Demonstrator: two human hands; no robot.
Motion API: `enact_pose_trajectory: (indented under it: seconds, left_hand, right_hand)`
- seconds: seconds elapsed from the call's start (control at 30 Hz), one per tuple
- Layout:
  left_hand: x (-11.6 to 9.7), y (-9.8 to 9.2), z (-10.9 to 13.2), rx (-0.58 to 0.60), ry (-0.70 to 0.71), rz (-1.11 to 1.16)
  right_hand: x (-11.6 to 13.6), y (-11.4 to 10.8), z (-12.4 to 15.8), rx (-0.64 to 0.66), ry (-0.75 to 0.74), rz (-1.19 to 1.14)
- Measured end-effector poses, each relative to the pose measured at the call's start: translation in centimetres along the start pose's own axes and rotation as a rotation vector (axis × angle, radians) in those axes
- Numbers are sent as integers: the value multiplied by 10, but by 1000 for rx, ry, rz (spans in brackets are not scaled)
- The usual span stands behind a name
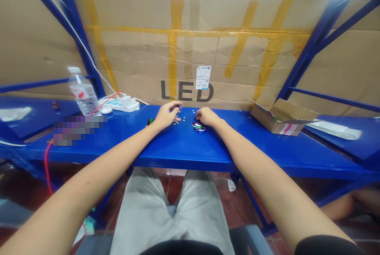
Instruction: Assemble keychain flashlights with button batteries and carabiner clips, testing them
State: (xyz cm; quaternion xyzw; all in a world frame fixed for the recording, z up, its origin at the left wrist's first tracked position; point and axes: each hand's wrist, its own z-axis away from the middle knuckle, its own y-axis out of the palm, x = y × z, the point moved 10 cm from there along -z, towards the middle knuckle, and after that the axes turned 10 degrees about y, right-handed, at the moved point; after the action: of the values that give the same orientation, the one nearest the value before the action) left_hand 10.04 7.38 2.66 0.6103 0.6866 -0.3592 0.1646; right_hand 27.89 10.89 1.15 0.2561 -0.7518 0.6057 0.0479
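Note:
My left hand (166, 115) is over the middle of the blue table, its fingers curled with thumb and fingertips close together. Something tiny and dark may be at those fingertips, too small to name. Beneath and beside it lie several small gold-coloured pieces (175, 122). A green and black object (150, 121) is partly hidden behind my left wrist. My right hand (207, 116) is bent downward, fingers closed, at the edge of a small pile of shiny coloured metal loops (198, 127) in purple, green and silver. What its fingertips hold, if anything, is hidden.
The blue table (184, 152) ends at a cardboard sheet (142, 61) marked LED. At left stand a water bottle (84, 94) and a white power strip (123, 103) with cables. An open cardboard box (282, 116) sits at right. Blue frame posts rise on both sides.

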Motion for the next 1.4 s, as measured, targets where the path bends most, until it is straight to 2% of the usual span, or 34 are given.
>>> enact_pose_trajectory:
  seconds: [0.07,0.17,0.23,0.3,0.47,0.7,0.83,0.97,1.1,1.27,1.4]
  left_hand:
    - [-3,4,1,24,4,-3]
    - [-10,7,1,48,26,-36]
    - [-14,8,1,63,36,-84]
    - [-20,9,2,94,68,-173]
    - [-33,11,3,140,171,-336]
    - [-35,23,11,250,154,-337]
    - [-41,29,15,287,219,-438]
    - [-47,36,19,331,348,-665]
    - [-50,45,23,396,475,-904]
    - [-62,58,28,486,667,-957]
    - [-72,63,30,508,759,-920]
  right_hand:
    - [1,-10,1,-48,20,-104]
    - [12,-34,10,-201,3,-323]
    - [29,-47,20,-274,-88,-441]
    - [47,-52,30,-288,-189,-509]
    - [68,-54,43,-333,-290,-426]
    - [72,-48,43,-303,-316,-249]
    - [74,-42,43,-241,-309,-223]
    - [73,-33,44,-143,-263,-220]
    - [66,-27,44,-34,-173,-357]
    - [52,-2,41,267,49,-662]
    - [44,22,48,574,246,-903]
